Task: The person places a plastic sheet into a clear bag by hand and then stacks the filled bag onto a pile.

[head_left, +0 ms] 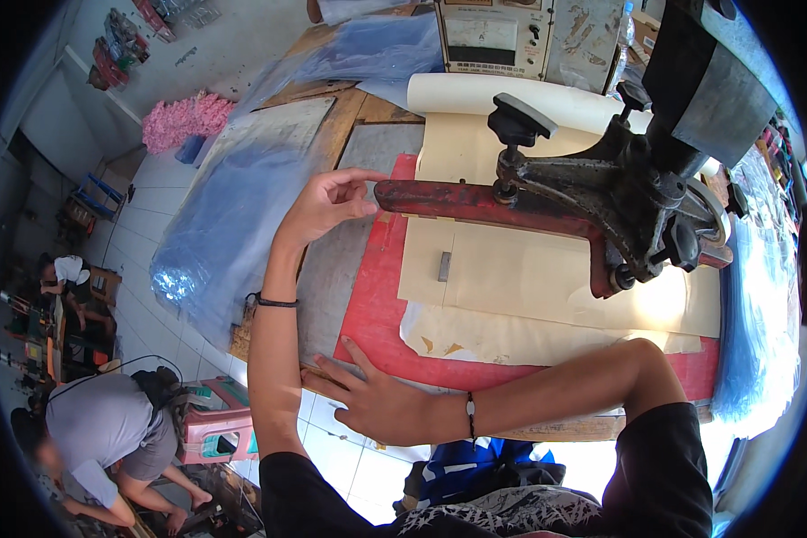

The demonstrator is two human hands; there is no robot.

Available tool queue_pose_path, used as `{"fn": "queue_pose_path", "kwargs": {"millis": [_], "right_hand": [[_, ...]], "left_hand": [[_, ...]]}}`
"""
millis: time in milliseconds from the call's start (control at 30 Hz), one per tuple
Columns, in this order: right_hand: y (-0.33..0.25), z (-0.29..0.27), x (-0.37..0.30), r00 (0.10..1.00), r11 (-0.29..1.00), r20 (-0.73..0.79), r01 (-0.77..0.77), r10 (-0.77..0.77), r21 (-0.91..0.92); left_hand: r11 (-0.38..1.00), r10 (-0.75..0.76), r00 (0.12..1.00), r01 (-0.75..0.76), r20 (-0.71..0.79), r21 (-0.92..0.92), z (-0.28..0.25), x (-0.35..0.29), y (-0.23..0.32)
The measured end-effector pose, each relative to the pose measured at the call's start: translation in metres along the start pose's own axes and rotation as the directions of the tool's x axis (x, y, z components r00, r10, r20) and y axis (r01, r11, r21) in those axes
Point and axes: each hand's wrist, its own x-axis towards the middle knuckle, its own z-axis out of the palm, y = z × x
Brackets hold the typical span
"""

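My left hand (pixel 330 206) is at the free end of a long, worn red metal bar (pixel 484 203), its thumb and forefinger closed about the tip. The bar belongs to a black cast-metal press head (pixel 601 184) with black knobs, above the bench. Beneath it lie cream sheets (pixel 529 260) on a red mat (pixel 377 291). A small grey metal block (pixel 444 266) rests on the sheets. Bent across my front, my right arm brings my right hand (pixel 381 401) to the bench's near edge; its fingers are spread and it holds nothing.
Clear bluish plastic film (pixel 229 215) is heaped at the left, with more film (pixel 758 296) hanging at the right. A white roll (pixel 502 94) lies before the control box (pixel 495 40). At lower left a person (pixel 108 430) bends beside a pink stool (pixel 211 426).
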Motion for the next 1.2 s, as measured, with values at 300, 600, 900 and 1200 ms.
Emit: {"fn": "queue_pose_path", "kwargs": {"millis": [300,600,900,1200], "right_hand": [[-0.001,-0.004,0.001,0.999,1.000,0.037,0.011,-0.010,-0.023],[0.000,-0.006,0.001,0.999,1.000,0.036,0.011,-0.010,-0.006],[0.001,0.006,0.000,0.997,1.000,-0.078,0.020,-0.020,0.009],[0.001,0.004,0.000,0.999,1.000,-0.034,0.015,-0.016,-0.021]], "left_hand": [[0.991,0.081,0.994,-0.072,-0.072,0.113,0.003,0.002,-0.003],[0.961,0.177,0.983,-0.163,-0.044,0.222,0.003,0.002,0.001],[0.988,0.142,0.989,-0.138,-0.052,0.073,0.000,-0.001,0.005],[0.984,0.178,0.980,-0.179,-0.084,-0.005,-0.008,0.000,0.005]]}}
